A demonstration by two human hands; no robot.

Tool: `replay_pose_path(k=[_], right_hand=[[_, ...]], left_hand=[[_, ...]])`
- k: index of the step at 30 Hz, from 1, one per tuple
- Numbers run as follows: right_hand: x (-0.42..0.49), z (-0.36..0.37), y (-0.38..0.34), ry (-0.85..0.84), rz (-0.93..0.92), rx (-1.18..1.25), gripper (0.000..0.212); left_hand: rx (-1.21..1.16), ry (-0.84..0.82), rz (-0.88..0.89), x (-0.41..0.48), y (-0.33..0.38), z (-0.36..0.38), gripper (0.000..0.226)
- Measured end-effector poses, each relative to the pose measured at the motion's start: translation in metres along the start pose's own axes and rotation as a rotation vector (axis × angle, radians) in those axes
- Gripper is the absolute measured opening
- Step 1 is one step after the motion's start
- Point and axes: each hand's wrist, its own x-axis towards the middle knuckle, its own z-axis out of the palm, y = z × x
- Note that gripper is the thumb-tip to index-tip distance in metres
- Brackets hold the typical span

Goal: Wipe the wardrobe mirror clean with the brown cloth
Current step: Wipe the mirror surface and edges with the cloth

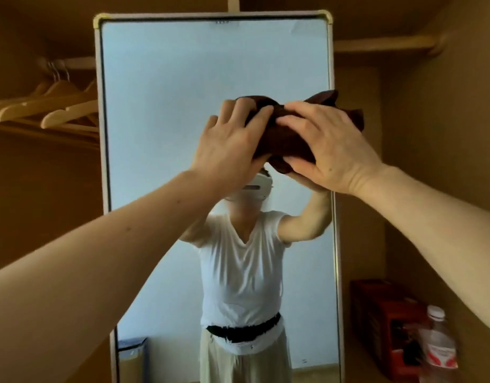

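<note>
- Up on my left, a few pale wooden hangers (45,106) hang bunched together by metal hooks from a rail (72,63).
- On my upper right a second wooden rail (384,44) runs across to the brown side wall (445,189).
- Low on my right sits a red crate (382,322) (dark things inside, too blurred to name).
- Nearer me, overlapping the crate's front, stands a clear plastic bottle (438,346) with a white cap and a red-and-white label.

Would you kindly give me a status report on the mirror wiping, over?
Left hand and right hand both grip the brown cloth, bunched. Cloth held up before the mirror, upper half. Nothing in the way; hangers left, bottle lower right.
</note>
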Motion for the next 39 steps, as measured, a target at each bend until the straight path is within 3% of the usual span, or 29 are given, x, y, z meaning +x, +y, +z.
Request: replay_pose_path(k=[6, 11, 13, 16, 19, 22, 26, 30, 35, 39], right_hand=[[-0.076, 0.019, -0.045, 0.033, 0.156, 0.135, 0.059], [-0.179, 0.031, -0.11, -0.146, 0.197, 0.206, 0.065], [-0.183, 0.029, -0.115, -0.216, 0.194, 0.221, 0.067], [-0.14, 0.014, -0.097, -0.155, 0.243, 0.234, 0.065], [-0.069, -0.005, -0.068, -0.087, 0.277, 0.186, 0.061], [-0.012, -0.009, -0.058, -0.123, 0.304, 0.142, 0.068], [-0.015, 0.007, -0.082, -0.172, 0.263, 0.174, 0.086], [-0.031, 0.018, -0.086, -0.06, 0.155, 0.106, 0.072], [-0.031, 0.02, -0.084, -0.029, 0.132, 0.116, 0.067], [-0.024, 0.016, -0.083, -0.043, 0.135, 0.114, 0.068]], left_hand=[[-0.015, -0.061, 0.156, -0.05, 0.027, 0.012, 0.067], [-0.066, -0.159, 0.372, -0.139, 0.063, 0.022, 0.041], [-0.072, -0.167, 0.437, -0.145, 0.064, 0.024, 0.038], [0.006, -0.124, 0.431, -0.106, 0.046, 0.018, 0.044], [0.043, -0.111, 0.22, -0.053, 0.027, 0.004, 0.061], [-0.015, -0.175, -0.002, -0.026, 0.02, -0.009, 0.073], [-0.182, -0.236, -0.116, -0.049, 0.005, -0.028, 0.088], [-0.353, -0.169, -0.308, -0.091, -0.016, -0.045, 0.078], [-0.355, 0.239, -0.768, -0.107, -0.065, -0.046, 0.043], [-0.625, 0.154, -1.157, -0.106, -0.092, -0.03, 0.04]])
